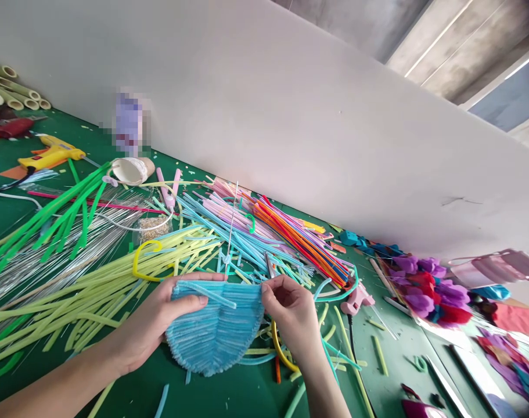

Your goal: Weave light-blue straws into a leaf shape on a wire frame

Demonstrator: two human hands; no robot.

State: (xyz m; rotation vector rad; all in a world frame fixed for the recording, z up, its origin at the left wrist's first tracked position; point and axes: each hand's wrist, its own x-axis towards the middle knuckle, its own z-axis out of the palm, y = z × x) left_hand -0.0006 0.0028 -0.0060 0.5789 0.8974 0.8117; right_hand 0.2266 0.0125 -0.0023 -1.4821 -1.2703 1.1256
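A blue leaf shape made of pipe cleaners point(216, 337) is held up in front of me, its straight edge at the top and its rounded end hanging down. My left hand point(177, 310) grips its left side, thumb across the front beside a short loose blue pipe cleaner point(214, 295). At the top right corner, my right hand point(288, 302) pinches the edge between thumb and fingers. A thin wire point(232, 226) sticks up from behind the leaf's top edge. Right behind lie scissors point(270, 266), partly hidden by my right hand.
Bundles of yellow-green pipe cleaners point(116, 290), blue ones point(242, 226) and red-orange ones point(297, 241) cover the green table. A yellow glue gun point(53, 154) lies at left, a pink glue gun point(357, 299) at right. A white cup point(131, 171) rests on its side. Fabric flowers point(434, 290) sit far right.
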